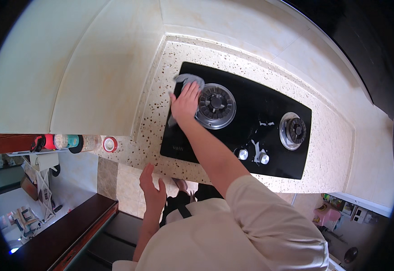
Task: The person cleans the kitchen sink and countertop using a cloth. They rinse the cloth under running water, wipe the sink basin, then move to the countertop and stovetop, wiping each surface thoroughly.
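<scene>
My right hand (185,103) presses a grey cloth (190,79) flat against the left end of a black glass gas cooktop (247,98), beside the larger burner (216,104). Part of the cloth is hidden under the palm. A smaller burner (295,130) is at the cooktop's right end. White foam (257,149) lies around the two silver control knobs (243,154), with a smaller streak above them. Nothing is in my left hand (153,186), which hangs in front of the counter edge with its fingers apart.
The speckled stone countertop (156,115) runs around the cooktop, against tiled walls (105,67). On its left part stand a red-rimmed round container (110,144) and several jars (66,141). A dark range hood (352,44) hangs at upper right. A dark wooden ledge (82,220) is at lower left.
</scene>
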{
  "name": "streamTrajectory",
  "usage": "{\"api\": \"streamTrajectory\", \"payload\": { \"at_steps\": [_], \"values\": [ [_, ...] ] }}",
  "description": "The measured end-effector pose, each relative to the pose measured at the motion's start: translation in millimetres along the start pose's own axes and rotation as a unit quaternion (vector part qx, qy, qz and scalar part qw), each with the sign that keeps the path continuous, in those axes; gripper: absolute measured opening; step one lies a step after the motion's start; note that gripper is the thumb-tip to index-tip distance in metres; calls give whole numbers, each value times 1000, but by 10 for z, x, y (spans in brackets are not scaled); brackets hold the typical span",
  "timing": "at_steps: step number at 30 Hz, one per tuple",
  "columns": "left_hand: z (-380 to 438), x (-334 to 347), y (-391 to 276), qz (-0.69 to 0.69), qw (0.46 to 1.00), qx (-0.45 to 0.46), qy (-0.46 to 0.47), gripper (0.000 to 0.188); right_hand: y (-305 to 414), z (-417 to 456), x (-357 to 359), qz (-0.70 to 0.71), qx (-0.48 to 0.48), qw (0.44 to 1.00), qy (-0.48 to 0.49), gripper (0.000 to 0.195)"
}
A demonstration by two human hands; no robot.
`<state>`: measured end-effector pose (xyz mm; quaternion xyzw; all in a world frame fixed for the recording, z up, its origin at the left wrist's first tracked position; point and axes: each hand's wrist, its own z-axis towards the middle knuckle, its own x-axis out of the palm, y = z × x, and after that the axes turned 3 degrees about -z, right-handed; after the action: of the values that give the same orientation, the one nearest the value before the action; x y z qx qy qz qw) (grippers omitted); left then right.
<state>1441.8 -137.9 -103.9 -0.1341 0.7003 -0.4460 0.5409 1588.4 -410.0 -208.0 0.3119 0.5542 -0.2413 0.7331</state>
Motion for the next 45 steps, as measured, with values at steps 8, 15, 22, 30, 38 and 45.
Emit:
{"api": "streamTrajectory", "payload": {
  "at_steps": [8, 15, 22, 30, 38, 45],
  "values": [
    [-214, -33, 93, 36, 997, -59, -29, 57, -958, 1432, -74, -18, -123, 939, 321, 80],
    [-146, 74, 45, 30, 998, -49, -12, 57, -2230, 1171, -282, -32, -277, 933, 227, 57],
    [-32, 143, -51, -7, 1000, -18, 1, 57, -2332, -152, -502, -16, -151, 987, 60, 62],
    [40, 116, -46, 27, 997, 56, 41, 57, -778, -1778, -749, 32, 20, 998, 47, 71],
    [42, 6, 119, 17, 993, 92, 73, 57, -1435, -1562, -876, -7, -34, 996, 80, 81],
    [9, 73, 143, 53, 992, 70, 86, 57, -2584, -232, -619, -90, -127, 983, 97, 58]
  ]
}}
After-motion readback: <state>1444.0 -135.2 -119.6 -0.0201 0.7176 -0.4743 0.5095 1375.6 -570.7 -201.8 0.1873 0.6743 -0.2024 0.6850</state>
